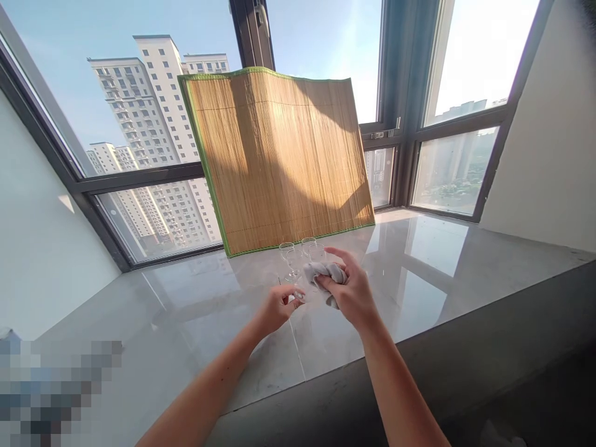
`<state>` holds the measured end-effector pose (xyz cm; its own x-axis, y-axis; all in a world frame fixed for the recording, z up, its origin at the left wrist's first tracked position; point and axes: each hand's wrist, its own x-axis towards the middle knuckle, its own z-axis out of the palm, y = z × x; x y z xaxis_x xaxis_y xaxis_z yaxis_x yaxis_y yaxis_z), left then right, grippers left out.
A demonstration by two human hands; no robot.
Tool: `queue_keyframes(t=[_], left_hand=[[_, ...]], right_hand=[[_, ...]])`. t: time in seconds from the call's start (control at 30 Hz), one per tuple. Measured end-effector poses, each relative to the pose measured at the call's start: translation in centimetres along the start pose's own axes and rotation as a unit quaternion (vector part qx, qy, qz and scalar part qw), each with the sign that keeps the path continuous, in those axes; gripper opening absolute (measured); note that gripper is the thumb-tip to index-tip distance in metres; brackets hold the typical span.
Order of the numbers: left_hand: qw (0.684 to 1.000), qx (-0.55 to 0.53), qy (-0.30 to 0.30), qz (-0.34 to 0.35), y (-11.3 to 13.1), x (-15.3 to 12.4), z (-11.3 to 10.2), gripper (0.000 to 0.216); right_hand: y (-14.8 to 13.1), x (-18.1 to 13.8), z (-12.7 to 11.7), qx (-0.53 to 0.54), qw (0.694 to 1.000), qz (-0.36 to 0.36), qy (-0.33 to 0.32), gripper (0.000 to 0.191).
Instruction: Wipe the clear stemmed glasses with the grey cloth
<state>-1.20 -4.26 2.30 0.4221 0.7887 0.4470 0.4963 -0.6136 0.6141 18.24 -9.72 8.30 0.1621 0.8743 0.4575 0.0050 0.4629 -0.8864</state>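
- left hand [279,305] pinches a clear glass [300,295], just below frame centre.
- right hand [351,290], apart from the left, is closed around a cloth [328,272], to the right of this glass.
- the glass's long axis i cannot tell; its bowl is hard to see.
- more glasses [291,261] stand above, partly hidden.
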Motion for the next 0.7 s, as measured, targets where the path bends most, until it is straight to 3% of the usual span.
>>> queue_keyframes(t=[0.1,0.17,0.43,0.57,0.7], left_hand=[[0.994,-0.077,-0.038,-0.066,-0.4,-0.2,1.1,0.024],[0.988,-0.108,-0.055,-0.091,-0.8,-0.3,1.8,0.030],[0.970,-0.196,-0.038,-0.137,-3.5,0.8,3.4,0.048],[0.985,-0.097,-0.009,-0.146,-4.5,1.2,2.6,0.057],[0.991,0.007,-0.040,-0.128,-4.6,1.0,0.5,0.059]], right_hand=[[0.3,0.4,-0.5,-0.024,0.995,-0.011,0.098,0.050],[0.6,0.5,-0.8,-0.047,0.991,-0.009,0.128,0.050],[2.2,1.1,-1.3,-0.107,0.985,-0.011,0.131,0.047],[3.6,1.7,-1.8,-0.142,0.979,0.005,0.146,0.047],[5.3,2.2,-3.1,-0.274,0.949,0.049,0.146,0.046]])
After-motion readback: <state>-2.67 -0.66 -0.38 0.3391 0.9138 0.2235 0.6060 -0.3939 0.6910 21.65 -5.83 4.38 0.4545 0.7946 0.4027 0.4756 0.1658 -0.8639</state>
